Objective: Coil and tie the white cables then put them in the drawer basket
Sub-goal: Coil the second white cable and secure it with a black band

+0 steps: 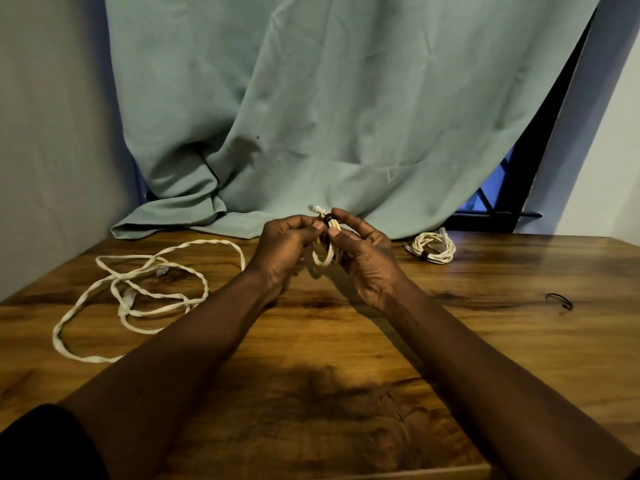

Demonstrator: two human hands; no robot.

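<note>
**Securing the Tie on the Second Coil**

We hold a small coil of white braided cable (323, 252) above the brown wood-grain surface (346, 341), in front of the draped pale green cloth (311, 116). Our left hand (284, 251) grips the left side of the bundle, its fingers (308, 230) pressed together around the strands. Our right hand (363, 251) pinches a dark band tie (327, 220) at the top of the coil between thumb and forefinger. A white connector end (316, 209) protrudes just above the tie.

A finished white coil bound with a dark tie (433, 249) rests on the surface to the right, well apart from our hands. A long loose white twisted cable (138, 289) lies uncoiled to the left. A spare dark tie (559, 301) lies near the right edge. The drawer basket is not in view.

We judge that the tie is being wrapped or closed and is not yet secure.

Failure risks from this point:
- If the left fingers relax before the tie closes, the loops are likely to spring apart and the coil must be rewound.
- If the tie catches only some strands, the bundle may unravel when lifted.
- If the tie slips off the protruding connector end, it may drop onto the dark wood and be hard to find.
- The loose cable may snag a forearm.
</note>
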